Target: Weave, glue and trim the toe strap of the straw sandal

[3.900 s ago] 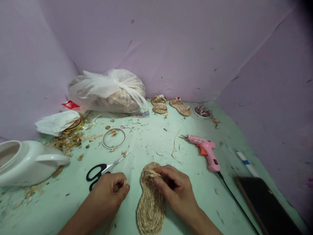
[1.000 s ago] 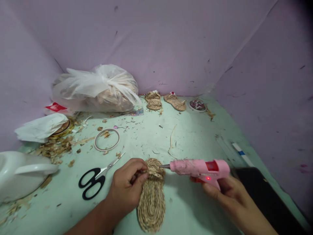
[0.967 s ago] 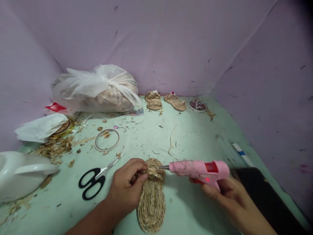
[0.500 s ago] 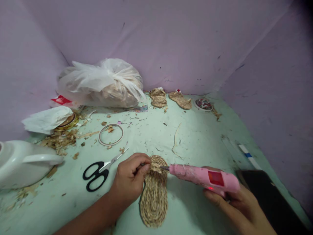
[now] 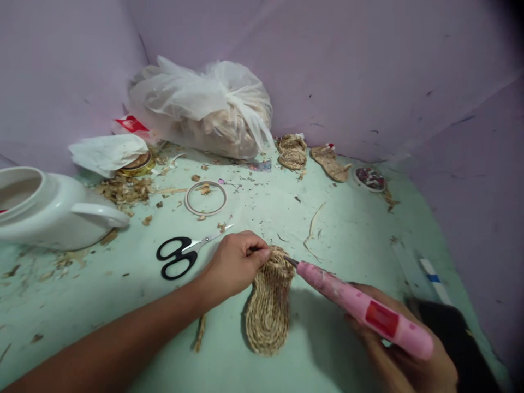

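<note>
A woven straw slipper (image 5: 268, 314) lies sole-down on the green tabletop, with a raised braided band across its upper end. My left hand (image 5: 241, 259) pinches the left side of that end between thumb and fingers; whether it grips the band or the edge is hidden. In my right hand (image 5: 403, 349) is a pink hot glue gun (image 5: 344, 297), its dark nozzle tip at the right of the band. Whether the tip touches the straw I cannot tell. Black-handled scissors (image 5: 184, 254) lie left of my left hand, blades pointing away.
At the back are a tied plastic bag (image 5: 204, 109), two small straw slippers (image 5: 331, 164) and a dish of beads (image 5: 369, 179). A white jug (image 5: 69, 213) stands left, near a tape ring (image 5: 205, 197). A dark flat object (image 5: 450, 333) lies right. Straw scraps litter the table.
The view has turned, so the background sits further right. The glue gun now tilts more steeply, its back end lower, its nozzle still near the band. My left hand keeps its pinch.
</note>
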Demonstrator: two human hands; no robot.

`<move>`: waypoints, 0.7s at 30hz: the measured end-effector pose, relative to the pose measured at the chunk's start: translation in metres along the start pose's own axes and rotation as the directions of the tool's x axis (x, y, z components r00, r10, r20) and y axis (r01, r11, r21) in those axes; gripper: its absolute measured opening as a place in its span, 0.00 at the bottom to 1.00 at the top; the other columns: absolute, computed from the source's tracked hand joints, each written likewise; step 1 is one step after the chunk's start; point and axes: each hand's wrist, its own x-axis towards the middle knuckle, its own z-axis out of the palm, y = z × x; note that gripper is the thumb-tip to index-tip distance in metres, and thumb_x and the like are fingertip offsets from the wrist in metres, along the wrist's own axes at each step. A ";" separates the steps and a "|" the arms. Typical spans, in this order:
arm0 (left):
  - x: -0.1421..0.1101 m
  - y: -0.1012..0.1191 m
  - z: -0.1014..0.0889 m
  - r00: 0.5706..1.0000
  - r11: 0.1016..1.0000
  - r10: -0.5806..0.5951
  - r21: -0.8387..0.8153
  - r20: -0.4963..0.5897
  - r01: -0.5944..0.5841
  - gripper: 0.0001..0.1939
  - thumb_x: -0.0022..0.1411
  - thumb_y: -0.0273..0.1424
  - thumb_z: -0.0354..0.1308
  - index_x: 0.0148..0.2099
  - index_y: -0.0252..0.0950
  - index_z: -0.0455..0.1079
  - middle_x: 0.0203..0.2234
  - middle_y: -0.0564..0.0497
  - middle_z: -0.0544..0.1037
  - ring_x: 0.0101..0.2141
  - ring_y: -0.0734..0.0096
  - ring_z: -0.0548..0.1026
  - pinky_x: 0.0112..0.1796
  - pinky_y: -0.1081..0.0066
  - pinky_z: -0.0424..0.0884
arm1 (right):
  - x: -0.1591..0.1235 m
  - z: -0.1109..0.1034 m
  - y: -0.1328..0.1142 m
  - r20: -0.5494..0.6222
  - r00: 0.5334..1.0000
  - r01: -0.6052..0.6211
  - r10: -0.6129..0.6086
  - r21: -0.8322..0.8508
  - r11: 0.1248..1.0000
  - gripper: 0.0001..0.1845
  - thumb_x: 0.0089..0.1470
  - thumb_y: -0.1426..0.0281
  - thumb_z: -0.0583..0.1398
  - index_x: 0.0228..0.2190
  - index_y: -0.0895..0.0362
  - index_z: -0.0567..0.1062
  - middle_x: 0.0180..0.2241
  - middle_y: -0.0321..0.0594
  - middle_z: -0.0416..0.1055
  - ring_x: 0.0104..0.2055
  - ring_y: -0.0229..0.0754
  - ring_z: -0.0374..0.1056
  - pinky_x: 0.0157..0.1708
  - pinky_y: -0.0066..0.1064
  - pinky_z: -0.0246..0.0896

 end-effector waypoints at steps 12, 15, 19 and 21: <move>0.000 -0.003 0.001 0.999 0.999 0.018 0.027 -0.029 -0.017 0.08 0.54 0.30 0.53 0.26 0.36 0.71 0.22 0.54 0.72 0.25 0.74 0.68 0.27 0.73 0.63 | 0.006 0.007 -0.010 0.102 0.995 0.028 -0.023 -0.053 0.998 0.15 0.49 0.69 0.55 0.41 0.52 0.71 0.35 0.43 0.75 0.32 0.45 0.74 0.26 0.28 0.69; -0.001 -0.003 0.001 0.999 0.999 0.033 0.021 -0.029 -0.032 0.08 0.54 0.29 0.53 0.26 0.36 0.71 0.21 0.54 0.72 0.25 0.74 0.68 0.27 0.73 0.63 | 0.007 0.008 -0.011 0.103 0.994 0.042 -0.035 -0.071 0.997 0.14 0.49 0.69 0.55 0.39 0.52 0.72 0.33 0.42 0.76 0.31 0.45 0.74 0.27 0.28 0.69; -0.001 -0.002 0.000 0.999 0.999 0.035 0.012 -0.028 -0.035 0.08 0.54 0.28 0.53 0.26 0.36 0.71 0.21 0.54 0.72 0.25 0.74 0.68 0.28 0.74 0.62 | 0.007 0.007 -0.009 0.139 0.987 0.082 -0.076 -0.044 0.996 0.15 0.49 0.71 0.55 0.42 0.54 0.71 0.35 0.43 0.75 0.32 0.44 0.74 0.28 0.28 0.69; 0.000 -0.002 0.000 0.999 1.000 0.028 0.000 -0.028 -0.028 0.08 0.54 0.28 0.53 0.26 0.36 0.71 0.22 0.54 0.72 0.25 0.75 0.68 0.28 0.74 0.63 | 0.006 0.008 -0.009 0.105 0.994 0.045 -0.040 -0.048 0.998 0.15 0.50 0.69 0.54 0.41 0.53 0.71 0.34 0.43 0.75 0.31 0.45 0.74 0.28 0.28 0.69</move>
